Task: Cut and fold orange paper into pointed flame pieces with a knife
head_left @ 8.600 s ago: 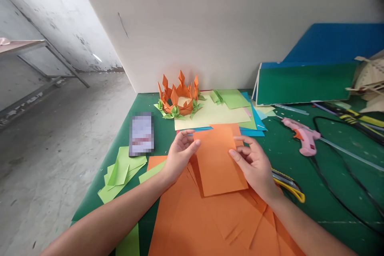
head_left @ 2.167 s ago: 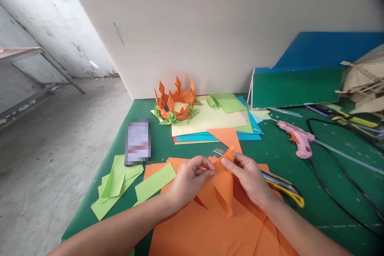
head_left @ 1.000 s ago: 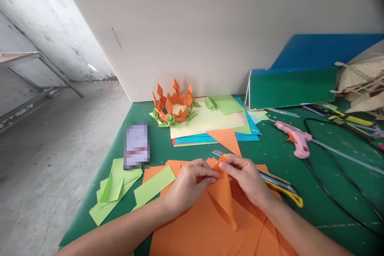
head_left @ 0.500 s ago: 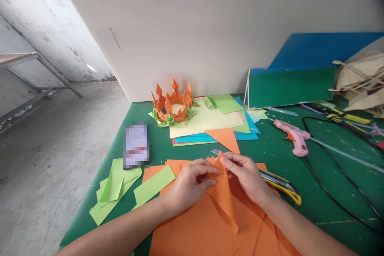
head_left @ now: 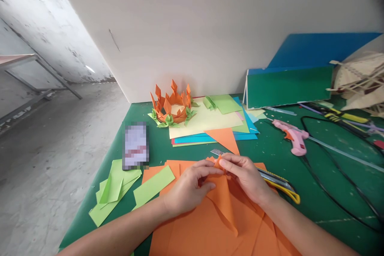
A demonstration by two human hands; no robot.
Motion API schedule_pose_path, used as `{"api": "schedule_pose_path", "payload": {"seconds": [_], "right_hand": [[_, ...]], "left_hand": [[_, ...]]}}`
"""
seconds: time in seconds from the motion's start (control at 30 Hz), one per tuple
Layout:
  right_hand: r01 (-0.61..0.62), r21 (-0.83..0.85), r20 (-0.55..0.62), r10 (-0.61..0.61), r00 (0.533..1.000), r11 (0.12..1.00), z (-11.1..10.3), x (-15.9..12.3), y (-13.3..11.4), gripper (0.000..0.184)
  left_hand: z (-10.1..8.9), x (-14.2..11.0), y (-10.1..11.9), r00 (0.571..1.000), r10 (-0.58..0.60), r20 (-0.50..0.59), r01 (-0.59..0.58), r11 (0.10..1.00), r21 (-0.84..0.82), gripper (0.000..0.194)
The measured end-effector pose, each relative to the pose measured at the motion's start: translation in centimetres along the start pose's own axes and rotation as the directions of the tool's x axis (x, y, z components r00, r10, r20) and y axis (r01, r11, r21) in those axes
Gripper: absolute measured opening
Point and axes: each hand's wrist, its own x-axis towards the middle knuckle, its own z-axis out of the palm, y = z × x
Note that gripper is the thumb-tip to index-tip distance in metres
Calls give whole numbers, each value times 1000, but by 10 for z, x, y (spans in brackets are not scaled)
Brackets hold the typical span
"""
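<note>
Yr R hand [head_left: 244, 176] has thumb + fingers clamped on the folded orange piece [head_left: 225, 202] nr its top tip. Yr L hand [head_left: 193, 184] has fingers on it too, thumb lower; can't tell if that's a pinch. Piece is btw yr hands, over the orange sheets [head_left: 192, 232]. Glue gun [head_left: 297, 138] has a clear stick [head_left: 345, 155] in its rear; paper crown [head_left: 167, 107] rings part of a cream sheet [head_left: 207, 124]. Green tabletop [head_left: 162, 148] also bears lime slips [head_left: 154, 186] + cutter [head_left: 282, 184], partly hidden by yr R hand. Pale panel [head_left: 195, 28] behind; concrete floor [head_left: 90, 128] + stained wall [head_left: 54, 20] off L.
</note>
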Motion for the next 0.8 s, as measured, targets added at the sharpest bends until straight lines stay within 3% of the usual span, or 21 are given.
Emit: {"api": "schedule_pose_path", "payload": {"seconds": [0.4, 0.8], "right_hand": [[-32, 76, -92, 39, 995, 997, 0, 0, -2, 27], [-56, 114, -28, 59, 998, 992, 0, -1, 0, 24]], "left_hand": [[1, -2, -1, 997, 74, -7, -73, 996, 59, 48], [0, -1, 0, 997, 67, -27, -65, 995, 71, 51]]}}
